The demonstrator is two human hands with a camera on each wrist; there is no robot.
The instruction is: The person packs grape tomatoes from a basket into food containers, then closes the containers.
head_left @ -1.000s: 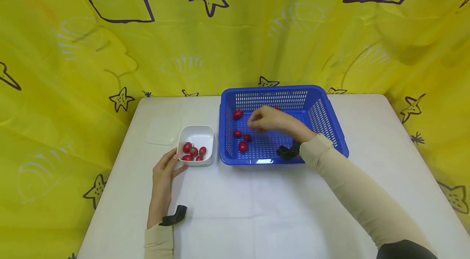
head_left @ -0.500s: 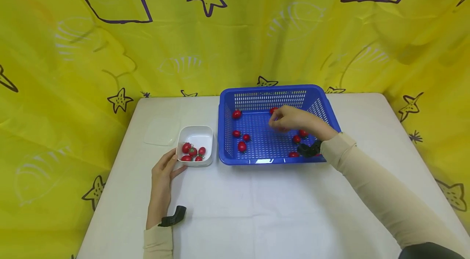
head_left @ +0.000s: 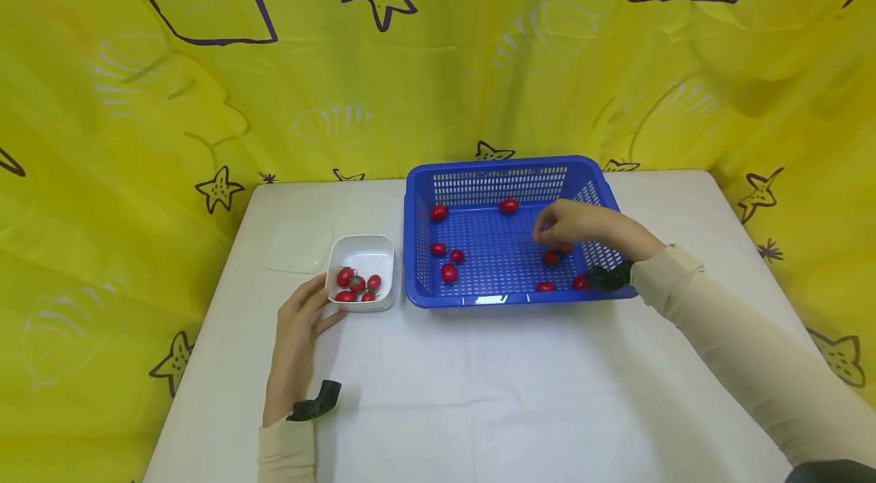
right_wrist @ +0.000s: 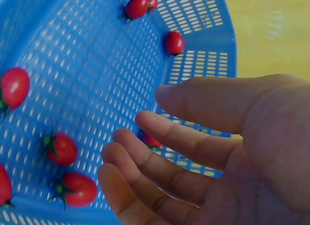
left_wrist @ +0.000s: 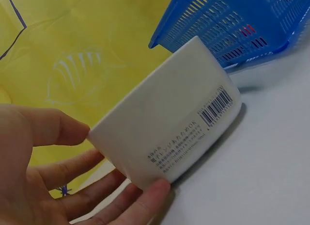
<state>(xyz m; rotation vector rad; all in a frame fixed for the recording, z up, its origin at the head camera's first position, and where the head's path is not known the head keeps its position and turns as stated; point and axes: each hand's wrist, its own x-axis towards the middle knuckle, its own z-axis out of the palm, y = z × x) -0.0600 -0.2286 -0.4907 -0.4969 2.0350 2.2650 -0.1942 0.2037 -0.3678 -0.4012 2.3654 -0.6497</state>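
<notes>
A small white square container (head_left: 378,249) stands left of the basket with several cherry tomatoes (head_left: 357,284) inside. My left hand (head_left: 296,323) holds it at its near left corner. In the left wrist view, digits touch the container's rim and lower side, beside a printed label (left_wrist: 189,130). Inside the blue plastic basket (head_left: 472,299), several more cherry tomatoes (head_left: 448,273) lie scattered on the floor. My right hand (head_left: 582,226) hovers over the basket's right part, near a tomato (head_left: 550,258). Its fingers are loosely bent with nothing between thumb and fingers, as the right wrist view shows.
A clear, flat lid-like sheet (head_left: 297,251) lies on the white table (head_left: 424,392) behind and left of the container. The basket's slotted walls rise around the tomatoes. A yellow patterned curtain (head_left: 438,87) hangs behind the table and along both sides.
My right hand has moved rightward across the basket, from its left-middle to its right part, uncovering tomatoes at the back and right. My left hand stays at the container.
</notes>
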